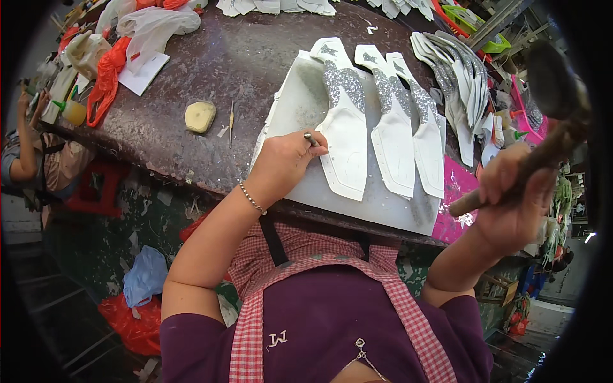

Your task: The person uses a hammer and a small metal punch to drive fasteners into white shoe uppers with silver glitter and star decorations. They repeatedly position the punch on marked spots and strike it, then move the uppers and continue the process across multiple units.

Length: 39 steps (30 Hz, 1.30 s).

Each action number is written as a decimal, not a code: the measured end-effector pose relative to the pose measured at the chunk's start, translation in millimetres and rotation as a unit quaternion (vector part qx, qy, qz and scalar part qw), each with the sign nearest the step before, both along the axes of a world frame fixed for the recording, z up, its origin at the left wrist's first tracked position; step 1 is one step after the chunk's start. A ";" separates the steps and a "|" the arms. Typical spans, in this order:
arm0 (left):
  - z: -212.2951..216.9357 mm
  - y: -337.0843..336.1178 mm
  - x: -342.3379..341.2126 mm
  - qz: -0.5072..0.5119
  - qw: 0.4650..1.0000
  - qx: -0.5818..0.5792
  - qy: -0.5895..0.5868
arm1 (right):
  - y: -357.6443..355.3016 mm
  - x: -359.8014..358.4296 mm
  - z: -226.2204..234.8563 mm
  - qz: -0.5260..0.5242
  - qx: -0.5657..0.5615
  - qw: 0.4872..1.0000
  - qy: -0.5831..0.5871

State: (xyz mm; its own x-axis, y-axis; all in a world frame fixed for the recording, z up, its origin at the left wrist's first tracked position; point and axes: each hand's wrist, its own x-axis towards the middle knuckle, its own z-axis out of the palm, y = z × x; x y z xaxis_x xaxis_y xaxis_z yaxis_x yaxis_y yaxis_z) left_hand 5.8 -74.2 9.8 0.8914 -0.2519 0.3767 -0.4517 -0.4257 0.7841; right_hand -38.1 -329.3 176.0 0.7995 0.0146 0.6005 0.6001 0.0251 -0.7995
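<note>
My left hand (pixel 281 164) is closed round a short metal punch (pixel 310 138), standing on the edge of the nearest white shoe upper piece (pixel 345 150). That piece has a silver glitter band. Two more pieces like it, a middle one (pixel 393 150) and a right one (pixel 429 156), lie beside it on a pale cutting board (pixel 297 115). My right hand (pixel 514 201) grips the wooden handle of a hammer (pixel 543 159), raised off the right side of the board. The hammer's dark head is up near the right rim.
A stack of glitter pieces (pixel 456 76) lies right of the board, by a pink sheet (pixel 456 191). A yellowish block (pixel 200 117) and a thin awl-like tool (pixel 231 124) rest to the left. Plastic bags (pixel 153 29) crowd the far left; another person (pixel 41 156) sits beyond.
</note>
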 end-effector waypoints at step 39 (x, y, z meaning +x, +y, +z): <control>9.4 -11.8 -9.0 -0.034 0.996 0.072 -0.027 | 0.8 -9.4 -34.6 -0.003 -0.096 0.995 -0.001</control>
